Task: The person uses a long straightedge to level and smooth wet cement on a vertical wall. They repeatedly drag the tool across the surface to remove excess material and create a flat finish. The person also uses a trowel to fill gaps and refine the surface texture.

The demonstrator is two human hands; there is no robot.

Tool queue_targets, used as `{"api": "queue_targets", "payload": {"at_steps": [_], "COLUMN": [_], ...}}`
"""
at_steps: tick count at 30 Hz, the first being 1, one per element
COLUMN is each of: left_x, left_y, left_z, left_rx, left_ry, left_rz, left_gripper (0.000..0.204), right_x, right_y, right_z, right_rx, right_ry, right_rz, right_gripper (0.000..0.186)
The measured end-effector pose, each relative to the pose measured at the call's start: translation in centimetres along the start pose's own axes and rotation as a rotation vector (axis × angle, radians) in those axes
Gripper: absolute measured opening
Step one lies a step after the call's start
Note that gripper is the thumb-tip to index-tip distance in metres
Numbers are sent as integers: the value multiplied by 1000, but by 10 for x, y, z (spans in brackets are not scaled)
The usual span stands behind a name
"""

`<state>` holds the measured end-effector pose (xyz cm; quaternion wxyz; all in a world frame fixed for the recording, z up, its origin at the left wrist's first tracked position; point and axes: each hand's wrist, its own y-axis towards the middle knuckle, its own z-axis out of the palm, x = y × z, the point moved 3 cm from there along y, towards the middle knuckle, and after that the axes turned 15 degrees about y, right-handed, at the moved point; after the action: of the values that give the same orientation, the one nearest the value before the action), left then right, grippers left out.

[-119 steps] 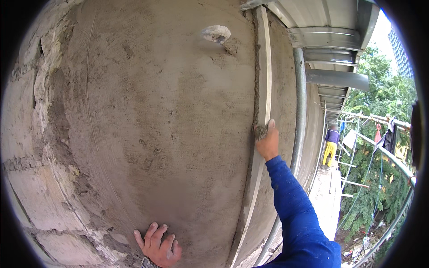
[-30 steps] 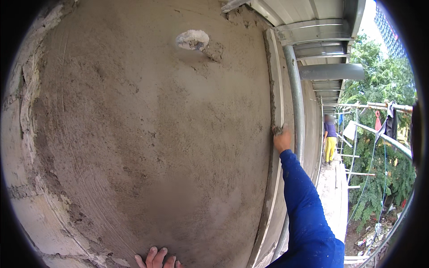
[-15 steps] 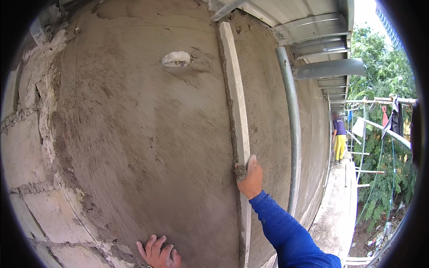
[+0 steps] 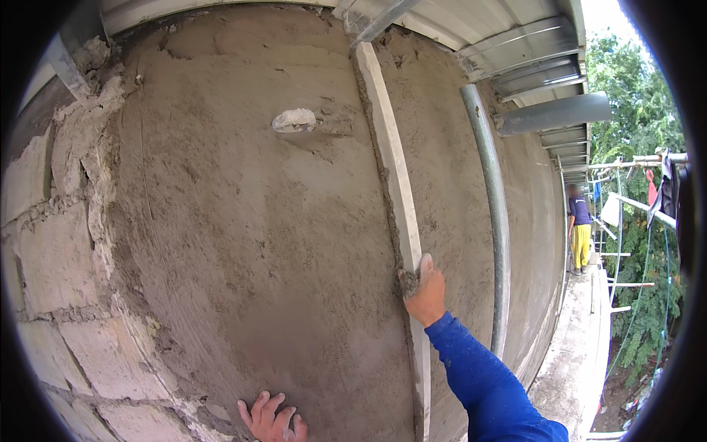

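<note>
Over the last second, the long pale straightedge [image 4: 396, 162] has swung leftward along the plastered wall [image 4: 294, 243], and we see it clear of the upright metal pipe [image 4: 495, 206], where it ran close beside before. Now it stands lengthwise up the wall, its top end just under the metal roof [image 4: 471, 29], between that pipe and a whitish oval patch [image 4: 294, 120] set in the plaster. There's our right hand [image 4: 426, 295], closed around the straightedge below its middle, thumb pointing up along it, a lump of mortar [image 4: 407, 282] at the fingers; the arm in its blue sleeve [image 4: 490, 383] reaches up from the lower right. Down low, our left hand [image 4: 271, 420] has its fingers spread wide, holding nothing we can see, over the plaster; whether it presses there, we can't tell. Bare blocks [image 4: 59, 254] line the far left.
</note>
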<state>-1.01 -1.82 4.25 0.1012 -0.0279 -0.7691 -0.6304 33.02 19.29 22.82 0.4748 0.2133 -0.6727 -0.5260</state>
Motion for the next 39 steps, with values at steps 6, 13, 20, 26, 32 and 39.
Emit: {"api": "queue_targets", "payload": {"at_steps": [6,13,20,26,32,39], "left_x": [-5,-2,-4,-7,5,1], "left_y": [-3,-7,-5,-2,-12,-18], "left_z": [3,0,0,4,11,23], "left_rx": [11,19,6,-9,48,59], "left_ry": [-18,9,28,12,28,27], "left_rz": [-29,25,28,-33,-44,-67], "left_gripper": [21,25,25,23,17,19], "right_x": [-10,-68,-9,18,-29,-42], "right_y": [-64,5,25,-33,-75,38], "right_z": [4,-29,-18,0,-3,-36], "right_rx": [76,-68,-51,90,160,-159], "right_ry": [34,-22,-23,34,35,2], "right_rz": [-59,74,-46,-50,110,-45], "right_gripper": [38,38,36,31,37,34]}}
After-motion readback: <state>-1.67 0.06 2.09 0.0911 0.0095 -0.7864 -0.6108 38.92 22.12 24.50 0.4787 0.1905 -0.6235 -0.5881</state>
